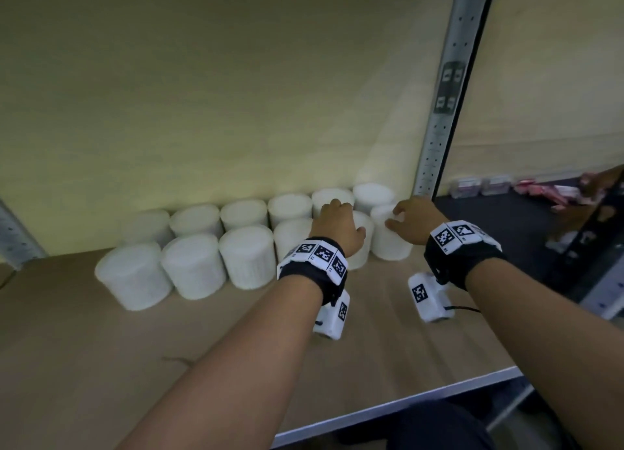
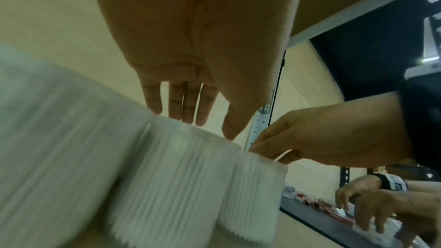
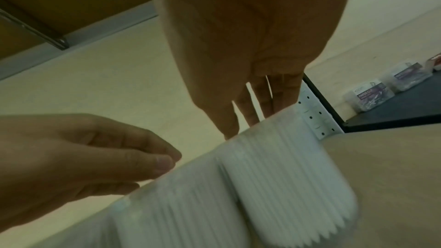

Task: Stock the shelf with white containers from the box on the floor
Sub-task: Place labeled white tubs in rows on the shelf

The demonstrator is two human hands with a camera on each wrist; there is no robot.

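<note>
Both hands reach to the right end of the front row of white containers (image 1: pixel 192 264) on the wooden shelf (image 1: pixel 101 365). Left hand (image 1: pixel 337 226) hovers with fingers straight and loose over one container (image 1: pixel 363 247), holding nothing; right hand (image 1: pixel 413 220) has relaxed fingertips at the top of the end container (image 1: pixel 388 240), not gripping it. Two rows stand against the back wall (image 1: pixel 202 95), packed side by side. Risk, judging from the tight spacing: a careless nudge from either wrist could tip a neighbour and topple the row. The box is out of view.
</note>
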